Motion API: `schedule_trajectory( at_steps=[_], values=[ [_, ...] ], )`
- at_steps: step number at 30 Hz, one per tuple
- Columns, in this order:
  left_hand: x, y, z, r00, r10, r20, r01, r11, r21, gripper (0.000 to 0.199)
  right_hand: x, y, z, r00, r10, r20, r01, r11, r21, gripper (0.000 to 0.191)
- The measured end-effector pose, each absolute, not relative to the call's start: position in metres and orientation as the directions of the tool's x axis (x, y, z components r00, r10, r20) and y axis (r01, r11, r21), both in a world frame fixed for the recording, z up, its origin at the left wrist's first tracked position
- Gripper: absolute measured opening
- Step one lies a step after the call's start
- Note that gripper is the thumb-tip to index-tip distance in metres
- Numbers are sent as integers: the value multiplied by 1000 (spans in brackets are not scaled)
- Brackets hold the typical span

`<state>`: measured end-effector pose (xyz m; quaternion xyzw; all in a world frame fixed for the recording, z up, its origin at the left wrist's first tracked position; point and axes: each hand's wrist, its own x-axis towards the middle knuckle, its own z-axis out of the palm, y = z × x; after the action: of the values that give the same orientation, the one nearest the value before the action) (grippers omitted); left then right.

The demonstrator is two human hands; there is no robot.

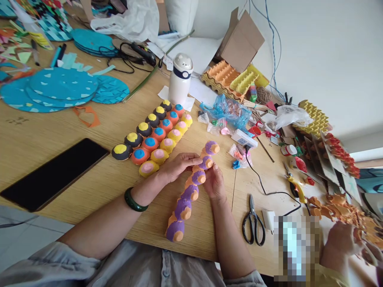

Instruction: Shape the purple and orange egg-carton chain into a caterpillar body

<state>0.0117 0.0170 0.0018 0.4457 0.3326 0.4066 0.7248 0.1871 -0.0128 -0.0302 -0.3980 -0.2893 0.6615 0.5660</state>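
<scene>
A long strip of purple bumps with orange tips [189,193] slants over the table's front edge. My left hand [180,165] pinches its upper part from the left, thumb and fingers on the strip. At the strip's right side, my right hand [214,181] is closed on it near the upper end, with some fingers hidden behind. Just beyond my left hand lie three painted rows: black bumps with yellow tops [144,128], orange bumps with blue tops [150,142] and yellow bumps with pink tops [168,145].
A white bottle [179,79] stands behind the rows. Black scissors [253,223] and a power strip [244,138] lie on the right. A black tablet [55,171] and blue discs [62,83] are left. Another person's hand [342,239] touches orange pieces at far right.
</scene>
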Motion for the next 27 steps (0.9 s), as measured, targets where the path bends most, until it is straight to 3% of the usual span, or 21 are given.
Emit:
schedule_trajectory(
  at_steps=[9, 19, 22, 27],
  values=[
    [14, 18, -9, 487, 860, -153, -306, 332, 892, 48, 191, -13, -28, -37, 976, -212, -463, -205, -862, 33],
    [13, 21, -19, 436, 898, -53, -242, 174, 954, 49, 187, -15, -20, -53, 974, -222, -486, -220, -846, 35],
    [14, 21, -19, 412, 903, -118, -279, 249, 928, 49, 186, -15, -20, -63, 973, -221, -468, -225, -855, 34],
    [10, 23, -17, 511, 850, -132, -228, 282, 932, 44, 185, -16, -19, -87, 974, -211, -488, -226, -843, 36]
  ],
)
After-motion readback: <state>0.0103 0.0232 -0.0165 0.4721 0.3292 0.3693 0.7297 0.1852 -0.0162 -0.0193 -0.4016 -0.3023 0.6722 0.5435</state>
